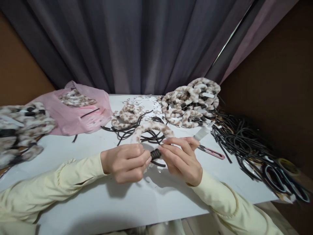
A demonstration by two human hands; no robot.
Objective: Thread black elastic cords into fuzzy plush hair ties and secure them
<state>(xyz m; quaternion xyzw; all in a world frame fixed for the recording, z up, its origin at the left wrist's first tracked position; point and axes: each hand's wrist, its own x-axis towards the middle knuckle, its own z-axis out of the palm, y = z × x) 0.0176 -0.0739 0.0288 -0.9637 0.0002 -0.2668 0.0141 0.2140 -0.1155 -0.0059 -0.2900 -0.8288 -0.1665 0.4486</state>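
Observation:
A fluffy white-and-brown ring (153,126) is held up between my two hands over the white table. Dark cord (156,153) is coiled around its near side, and a short cord end sticks out below the coil. My left hand (130,162) is closed on the ring just left of the coil, fingers curled in. On the other side, my right hand (181,160) pinches the ring beside the coil with its fingertips, the other fingers bent. Loose dark cords (127,133) lie behind the ring.
Fluffy rings are piled at the back right (188,101) and far left (31,127). A pink plastic bag (100,98) stands back left. To the right are a clear bottle (203,131), a pink-handled cutter (215,153) and a heap of dark cords (239,137). Curtains (127,45) hang behind.

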